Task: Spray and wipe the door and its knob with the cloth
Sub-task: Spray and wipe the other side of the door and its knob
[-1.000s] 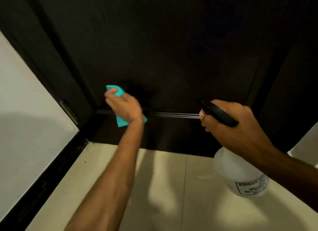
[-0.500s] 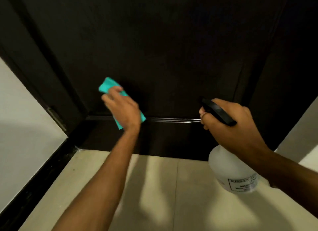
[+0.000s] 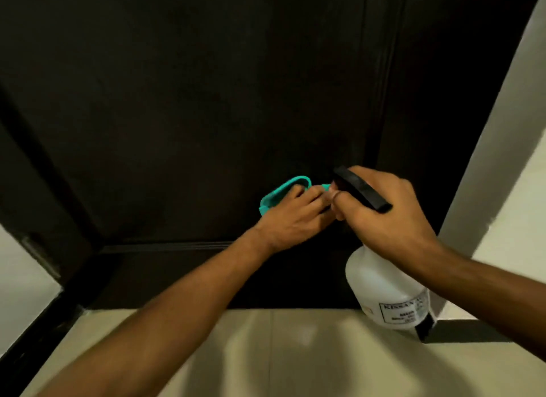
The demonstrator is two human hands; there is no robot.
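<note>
The left hand (image 3: 291, 216) is pressing the teal cloth (image 3: 276, 196) against the dark door (image 3: 206, 101), fingers spread for wiping. At its three o'clock, the right hand (image 3: 381, 210) is gripping the spray bottle (image 3: 384, 290), ready.

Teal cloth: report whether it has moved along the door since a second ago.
Yes. The cloth under the left hand has slid rightward across the door, away from the hinge-side frame.
</note>
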